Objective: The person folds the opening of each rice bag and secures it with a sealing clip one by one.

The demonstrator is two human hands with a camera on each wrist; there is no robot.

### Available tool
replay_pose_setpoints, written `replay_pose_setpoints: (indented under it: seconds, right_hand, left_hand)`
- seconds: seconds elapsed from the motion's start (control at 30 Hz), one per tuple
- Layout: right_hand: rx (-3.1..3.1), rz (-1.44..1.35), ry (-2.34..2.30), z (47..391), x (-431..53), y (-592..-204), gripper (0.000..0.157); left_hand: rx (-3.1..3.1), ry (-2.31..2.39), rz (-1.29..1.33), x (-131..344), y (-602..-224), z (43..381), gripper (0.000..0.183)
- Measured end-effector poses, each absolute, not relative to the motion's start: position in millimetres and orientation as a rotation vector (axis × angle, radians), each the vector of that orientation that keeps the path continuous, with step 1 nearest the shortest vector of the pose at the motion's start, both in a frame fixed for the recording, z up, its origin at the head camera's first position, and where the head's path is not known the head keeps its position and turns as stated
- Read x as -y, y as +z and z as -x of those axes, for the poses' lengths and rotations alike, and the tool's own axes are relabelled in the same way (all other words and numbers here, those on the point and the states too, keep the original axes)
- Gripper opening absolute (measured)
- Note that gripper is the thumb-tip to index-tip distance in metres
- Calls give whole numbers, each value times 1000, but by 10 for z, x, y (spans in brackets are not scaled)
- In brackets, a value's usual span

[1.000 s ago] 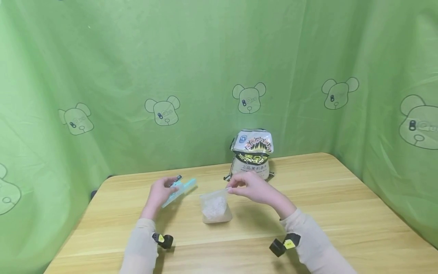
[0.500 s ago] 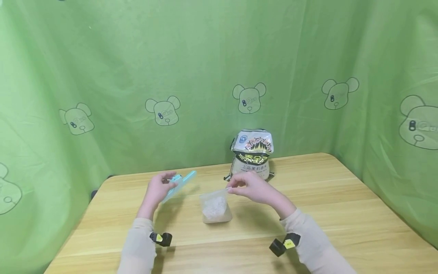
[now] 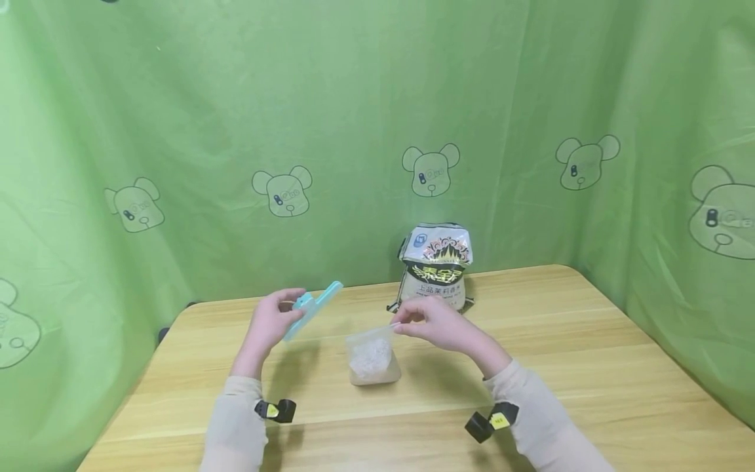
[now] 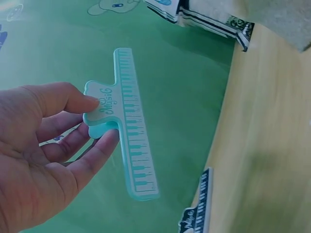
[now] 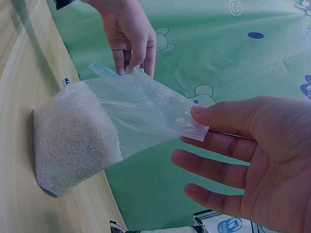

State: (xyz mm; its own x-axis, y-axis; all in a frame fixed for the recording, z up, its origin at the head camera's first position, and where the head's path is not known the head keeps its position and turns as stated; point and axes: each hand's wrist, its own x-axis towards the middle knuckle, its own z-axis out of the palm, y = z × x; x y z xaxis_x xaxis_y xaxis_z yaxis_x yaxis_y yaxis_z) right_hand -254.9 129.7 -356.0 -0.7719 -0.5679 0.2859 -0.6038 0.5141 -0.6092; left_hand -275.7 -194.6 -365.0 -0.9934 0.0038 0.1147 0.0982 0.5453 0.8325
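Observation:
A mint-green bag clip [image 4: 136,136], printed with piano keys and lettering, is raised above the table. My left hand [image 3: 270,322] pinches its handle tabs between thumb and fingers. A clear plastic bag of white rice [image 3: 371,362] stands upright on the table between my hands. My right hand [image 3: 433,321] pinches the top corner of that bag between thumb and index finger, as the right wrist view shows; the other fingers are spread apart. The bag's upper part [image 5: 146,109] is pulled taut and partly flat. Clip and bag are apart.
A larger printed rice sack [image 3: 436,269] stands at the back of the wooden table [image 3: 531,341], behind my right hand. A black clip with piano keys [image 4: 200,208] lies on the table near my left hand. A green curtain [image 3: 354,131] encloses the back and sides.
My left hand has lifted the mint-green clip higher off the table, tilting it. A black clip that showed beside the left hand is now hidden in the head view. The right hand and bag stay put.

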Motion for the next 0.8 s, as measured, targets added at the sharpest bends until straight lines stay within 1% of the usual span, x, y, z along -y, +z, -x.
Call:
replay_pose_setpoints:
  seconds: [0.43, 0.8]
  right_hand:
    - [2674, -1048, 1124, 2575, -1296, -3586, 11]
    - [2696, -1038, 1124, 2572, -1284, -3570, 11]
  left_hand:
    - [2645, -1390, 236, 1882, -3472, 2627, 37]
    - [2681, -1366, 387, 1791, -3330, 2483, 36]
